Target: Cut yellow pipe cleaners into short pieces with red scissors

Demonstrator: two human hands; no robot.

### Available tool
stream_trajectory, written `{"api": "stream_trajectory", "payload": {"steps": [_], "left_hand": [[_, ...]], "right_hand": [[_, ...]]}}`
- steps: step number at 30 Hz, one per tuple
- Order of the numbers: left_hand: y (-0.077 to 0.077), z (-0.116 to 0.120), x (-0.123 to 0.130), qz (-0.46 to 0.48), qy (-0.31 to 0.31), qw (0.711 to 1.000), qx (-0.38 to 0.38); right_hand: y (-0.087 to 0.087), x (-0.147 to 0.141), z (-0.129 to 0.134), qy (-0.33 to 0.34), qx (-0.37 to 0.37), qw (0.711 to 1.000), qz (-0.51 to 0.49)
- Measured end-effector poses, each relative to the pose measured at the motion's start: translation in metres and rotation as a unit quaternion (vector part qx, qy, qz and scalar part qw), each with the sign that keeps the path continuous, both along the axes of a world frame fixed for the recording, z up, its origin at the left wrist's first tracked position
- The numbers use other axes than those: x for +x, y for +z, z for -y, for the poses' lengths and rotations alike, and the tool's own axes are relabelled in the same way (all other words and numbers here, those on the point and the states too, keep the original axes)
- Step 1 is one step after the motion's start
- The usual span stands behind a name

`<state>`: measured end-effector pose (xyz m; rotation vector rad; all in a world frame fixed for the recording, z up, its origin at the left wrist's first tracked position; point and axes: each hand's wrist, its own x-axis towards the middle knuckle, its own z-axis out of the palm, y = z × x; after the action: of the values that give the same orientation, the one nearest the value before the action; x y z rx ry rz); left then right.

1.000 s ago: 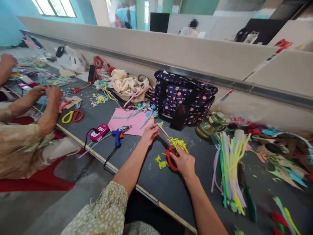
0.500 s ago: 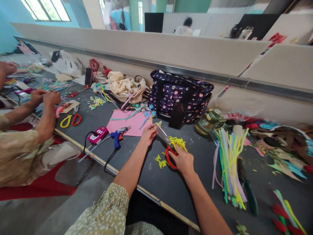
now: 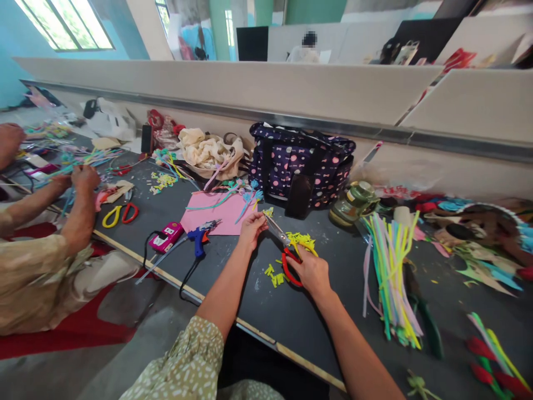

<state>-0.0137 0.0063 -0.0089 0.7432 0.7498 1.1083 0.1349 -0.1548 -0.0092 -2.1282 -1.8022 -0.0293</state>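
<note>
Looking over our spot, the biggest thing is the dark counter (image 3: 345,258), which is honestly pretty cluttered. Off to our left, another person (image 3: 37,266) is at the same edge, hands close together over some craft stuff. Next size down is the navy patterned bag (image 3: 283,166), parked at the back against the low wall. After that we've got a fat bundle of fuzzy sticks (image 3: 393,272) lying right of our right arm, and a pink sheet (image 3: 212,216) with a few coloured stems across its top. A green jar (image 3: 356,203) sits just beside the bag, and a black phone (image 3: 300,195) leans on the bag's front.

Now our hands: both are closed on something. Our right grip (image 3: 314,269) is wrapped round the red and yellow handles of the scissors (image 3: 280,232), which sit between our two hands with the blades pointing over at our left grip (image 3: 252,229). We can't tell if the blades are apart.

Getting smaller, a blue glue gun (image 3: 199,239) lies left of our left arm, with a pink box (image 3: 167,238) near it. Yellow bits (image 3: 303,240) are heaped just beyond our right grip, plus a few scattered by the red handle. Tiniest of all is the pale piece (image 3: 268,211) pinched in our left fingertips, right at the blade tips.
</note>
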Motion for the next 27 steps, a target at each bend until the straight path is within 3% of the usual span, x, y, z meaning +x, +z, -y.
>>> {"api": "stream_trajectory", "payload": {"steps": [5,18,27], "left_hand": [[0.004,0.001,0.001,-0.047,0.037,0.997,0.038],[0.005,0.0,0.0,-0.013,0.008,1.0,-0.015],[0.004,-0.001,0.0,-0.03,0.007,1.0,-0.002]], "right_hand": [[0.0,0.001,0.0,-0.011,-0.004,1.0,0.013],[0.013,-0.003,-0.001,-0.026,0.004,1.0,0.007],[0.004,0.002,-0.001,-0.023,-0.024,0.999,0.023]]}}
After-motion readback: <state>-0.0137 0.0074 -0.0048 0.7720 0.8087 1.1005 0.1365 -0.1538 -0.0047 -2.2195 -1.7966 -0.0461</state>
